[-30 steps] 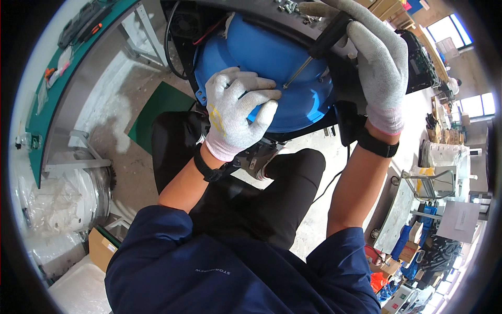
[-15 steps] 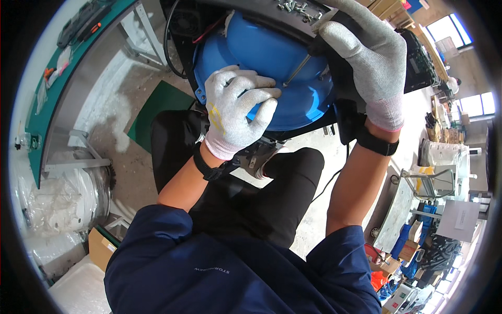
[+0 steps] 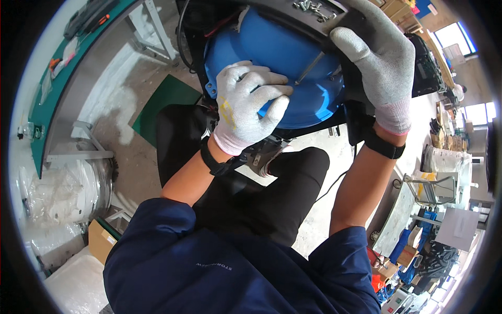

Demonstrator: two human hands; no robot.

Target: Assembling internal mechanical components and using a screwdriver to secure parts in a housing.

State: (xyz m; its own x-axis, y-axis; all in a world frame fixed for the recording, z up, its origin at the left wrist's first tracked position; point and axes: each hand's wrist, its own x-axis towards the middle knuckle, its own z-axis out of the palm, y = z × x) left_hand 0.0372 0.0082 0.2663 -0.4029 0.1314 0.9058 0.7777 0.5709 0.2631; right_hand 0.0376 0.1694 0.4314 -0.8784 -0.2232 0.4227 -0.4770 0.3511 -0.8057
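Observation:
A blue, curved plastic shell sits in a black frame in front of me. My left hand, in a whitish knit glove, lies over its near left part. Its fingers are bent and spread, the thumb stands apart, and nothing shows between them. My right hand, gloved alike, is closed around the dark handle of a screwdriver, which the hand and shadow largely hide. The screwdriver's metal shaft slants down to the left. Its tip is at the shell, just beyond my left fingertips; whether it sits in a screw I cannot tell.
Several loose screws lie on the black ledge beyond the shell. To the left stands a green-topped workbench with tools on it. A green board is on the floor by my leg. A flat trolley stands at the right.
The view has shifted a little, so shell, hands and bench all sit slightly further right. Both hands keep about the same place at the shell, and the screwdriver's tip stays near my left fingers.

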